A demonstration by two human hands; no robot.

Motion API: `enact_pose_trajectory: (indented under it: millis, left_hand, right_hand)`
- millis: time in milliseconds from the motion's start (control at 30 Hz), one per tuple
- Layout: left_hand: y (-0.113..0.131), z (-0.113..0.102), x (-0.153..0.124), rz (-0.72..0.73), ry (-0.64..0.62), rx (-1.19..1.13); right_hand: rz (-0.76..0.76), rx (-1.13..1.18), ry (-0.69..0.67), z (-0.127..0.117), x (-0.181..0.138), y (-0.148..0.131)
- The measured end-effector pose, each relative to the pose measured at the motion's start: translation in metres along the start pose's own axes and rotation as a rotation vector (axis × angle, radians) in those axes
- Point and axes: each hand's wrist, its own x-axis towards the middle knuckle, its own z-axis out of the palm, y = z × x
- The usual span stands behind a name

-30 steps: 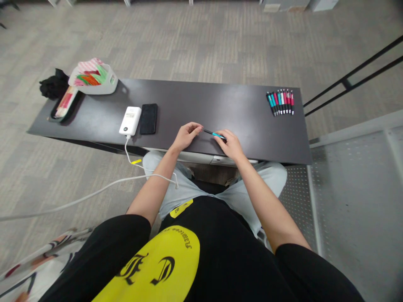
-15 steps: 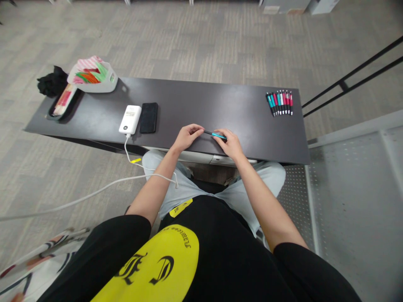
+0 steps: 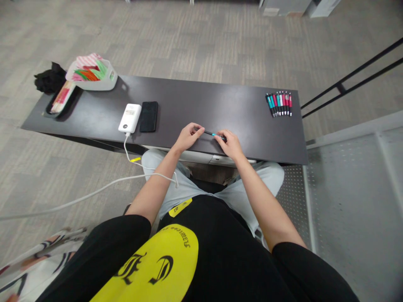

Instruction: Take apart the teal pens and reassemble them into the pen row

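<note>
Pinching one pen [image 3: 213, 134] between both hands [image 3: 189, 136] [image 3: 231, 144] — white bin [image 3: 108, 82] holds coloured packets [image 3: 90, 72].

we sit in what looks like an office. grey carpet tiles [image 3: 195, 37] surround our dark desk [image 3: 220, 105]. pens [image 3: 279, 103] lie lined up.

A long, dark tabletop [image 3: 195, 98] stands across the middle of the room, matte and faintly shiny under soft, even light. Beneath and beyond it lies a grey-beige carpet [image 3: 195, 46] laid in square tiles with alternating grain. To the right sits a pale grey perforated metal platform [image 3: 352, 184] with raised edges, and two black rails [image 3: 352, 79] slant across the carpet above it. Along the far edge, the feet of light-coloured furniture [image 3: 283, 5] just show.
</note>
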Motion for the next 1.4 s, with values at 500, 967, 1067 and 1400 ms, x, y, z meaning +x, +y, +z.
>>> enact_pose_trajectory:
  millis: [500,967,1067,1400]
  left_hand:
    - [-0.008,0.000,-0.001,0.055,-0.041,-0.065]
    - [-0.005,0.007,-0.005,0.082,-0.031,0.039]
    - [-0.006,0.007,-0.004,0.101,-0.038,0.081]
    - [-0.005,0.005,-0.007,0.165,-0.058,0.171]
  right_hand:
    - [0.077,-0.008,-0.023,-0.002,-0.003,-0.005]
    - [0.090,-0.034,-0.047,-0.004,-0.004,-0.009]
    - [0.054,-0.003,-0.031,-0.003,-0.005,-0.007]
    - [0.026,-0.032,-0.070,-0.003,-0.002,-0.006]
